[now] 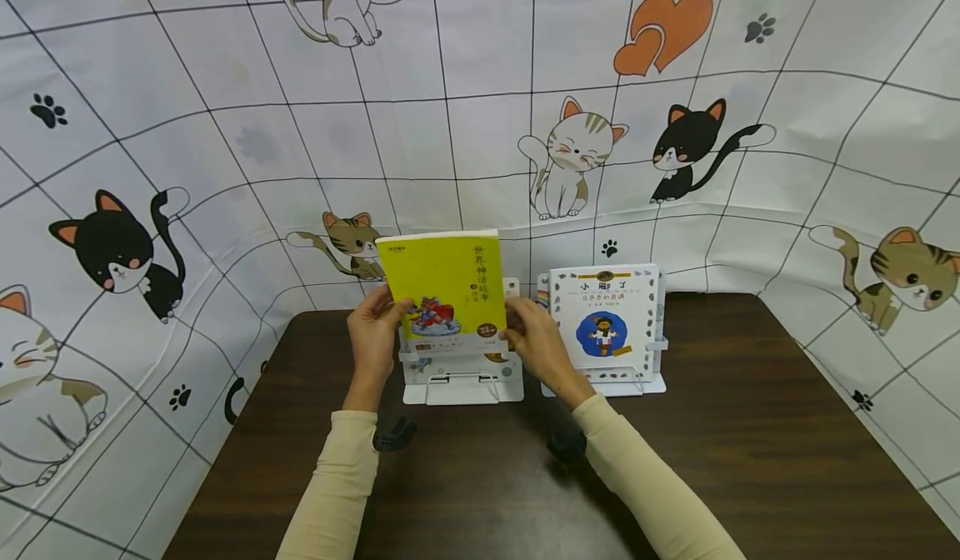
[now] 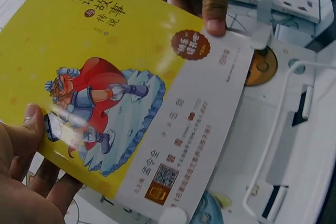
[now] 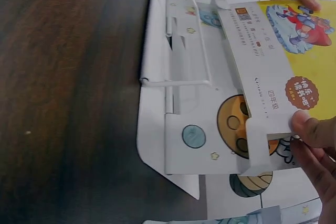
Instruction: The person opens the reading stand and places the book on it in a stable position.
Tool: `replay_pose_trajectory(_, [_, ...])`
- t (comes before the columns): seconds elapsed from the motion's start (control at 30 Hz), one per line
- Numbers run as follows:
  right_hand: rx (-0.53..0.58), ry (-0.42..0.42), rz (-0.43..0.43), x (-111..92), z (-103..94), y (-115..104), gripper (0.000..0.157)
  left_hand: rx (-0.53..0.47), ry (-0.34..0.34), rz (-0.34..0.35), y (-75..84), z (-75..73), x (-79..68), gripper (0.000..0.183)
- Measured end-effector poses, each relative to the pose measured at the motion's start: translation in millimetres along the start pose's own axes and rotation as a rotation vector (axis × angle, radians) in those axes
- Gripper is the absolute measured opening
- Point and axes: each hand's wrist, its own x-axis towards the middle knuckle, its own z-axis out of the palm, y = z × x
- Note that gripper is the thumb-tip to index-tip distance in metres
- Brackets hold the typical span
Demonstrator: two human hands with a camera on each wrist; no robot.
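Note:
A yellow book (image 1: 442, 281) with a white lower band is held upright by both hands in front of a white book stand (image 1: 462, 389). My left hand (image 1: 375, 331) pinches its left edge, thumb on the cover and fingers behind. On the opposite edge, my right hand (image 1: 536, 339) pinches low near the corner, as the right wrist view also shows with the thumb (image 3: 314, 128) over the cover. The book's bottom edge overlaps the stand's side clips (image 3: 257, 145), above the wire page holder (image 3: 205, 51). Most of the printed backboard is hidden behind the book.
To the right, a second white stand (image 1: 651, 385) carries a white book (image 1: 577, 285) with a blue round picture. Both stands are on a dark brown table (image 1: 495, 485). A white cloth with cat drawings (image 1: 480, 143) hangs behind and beside the table.

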Motion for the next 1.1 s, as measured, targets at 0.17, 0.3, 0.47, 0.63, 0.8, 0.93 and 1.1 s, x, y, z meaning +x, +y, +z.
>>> replay_pose_trajectory(0.17, [-0.019,0.024,-0.019,-4.4,4.7,2.0,0.037,0.059,-0.022,-0.019,-5.2,-6.2,-1.7,0.031])
replay_pose_trajectory(0.3, [-0.033,0.066,-0.031,-7.6,8.6,3.0,0.028,0.096,-0.060,-0.001,-8.1,-9.1,-2.4,0.029])
replay_pose_trajectory(0.47, [-0.017,0.120,-0.024,-11.2,13.3,4.0,0.025,0.156,-0.116,0.024,-8.1,-10.1,-3.9,0.031])
replay_pose_trajectory(0.63, [0.007,0.155,0.001,-14.6,16.4,4.2,0.032,0.227,-0.120,0.042,-10.2,-9.9,-5.3,0.035])
replay_pose_trajectory(0.8, [0.007,0.181,0.009,-17.0,18.5,4.8,0.039,0.205,-0.090,0.033,-15.8,-9.2,-6.2,0.036])
replay_pose_trajectory(0.93, [0.000,0.187,0.000,-19.0,20.2,4.9,0.043,0.218,-0.046,0.007,-22.8,-9.8,-9.4,0.030])
replay_pose_trajectory(1.1, [0.019,0.191,0.012,-19.9,19.8,4.7,0.047,0.226,-0.023,-0.012,-30.6,-11.7,-14.4,0.025])
